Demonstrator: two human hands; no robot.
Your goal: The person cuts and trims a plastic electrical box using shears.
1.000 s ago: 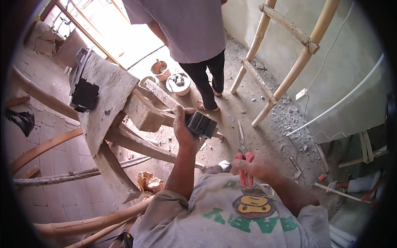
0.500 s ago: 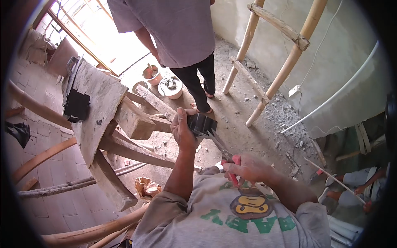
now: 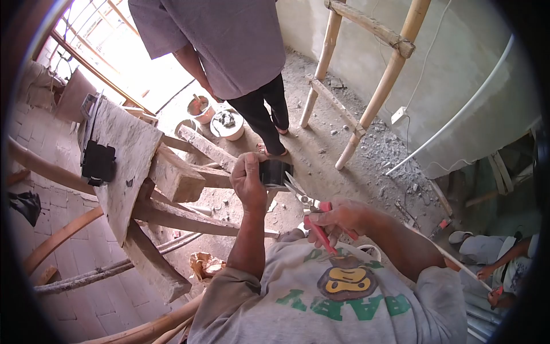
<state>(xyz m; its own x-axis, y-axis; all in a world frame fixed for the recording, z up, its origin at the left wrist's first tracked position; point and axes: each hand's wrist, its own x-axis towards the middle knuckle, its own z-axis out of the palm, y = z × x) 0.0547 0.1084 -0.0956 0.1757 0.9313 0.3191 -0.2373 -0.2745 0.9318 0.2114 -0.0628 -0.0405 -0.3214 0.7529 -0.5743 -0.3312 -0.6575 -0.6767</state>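
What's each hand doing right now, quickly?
Left hand: closed, holding a black box.
Right hand: closed around the red handles of snips, blades parted.

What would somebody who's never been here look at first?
Probably the red-handled scissors in the right hand, their open blades near the black box in the left hand. Next, perhaps the cartoon picture on the grey shirt below, or the ladder by the pale wall at upper right.

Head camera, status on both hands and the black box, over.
Left hand gripping black box. Right hand holding red-handled snips, open, near box; contact unclear. Person standing beyond; nothing visible between snips and box.
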